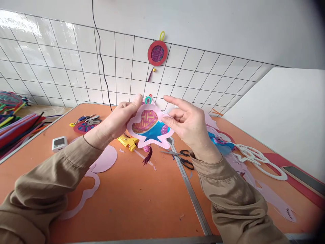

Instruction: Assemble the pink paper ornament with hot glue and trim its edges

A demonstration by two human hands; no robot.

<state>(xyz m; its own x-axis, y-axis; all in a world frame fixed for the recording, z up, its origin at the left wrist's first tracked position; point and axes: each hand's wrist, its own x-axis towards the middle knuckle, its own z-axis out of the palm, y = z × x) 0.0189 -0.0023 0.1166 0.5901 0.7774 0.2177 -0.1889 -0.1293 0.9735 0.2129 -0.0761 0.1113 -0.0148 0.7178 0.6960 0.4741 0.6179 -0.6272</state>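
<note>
Held up over the orange table is a pink paper frame (133,132) with a wavy outline. Gold-and-pink and blue patterned fabric (146,122) shows through its opening. My left hand (124,113) grips the frame at its upper left, thumb on top. At the upper right edge, my right hand (186,122) pinches it with the thumb and bent fingers, the index finger stretched out. A green loop (148,100) peeks out above the frame. Below it are a pink bell (146,148) and a dark red tassel (148,156); whether these are attached to it, I cannot tell.
A yellow glue gun (129,143) and black-handled scissors (184,157) lie behind the hands. Left are keys (92,120), a white device (59,143) and pink paper cut-outs (105,159). Right are white rings (269,169) and a phone (304,179). A round red ornament (150,56) hangs on the wall.
</note>
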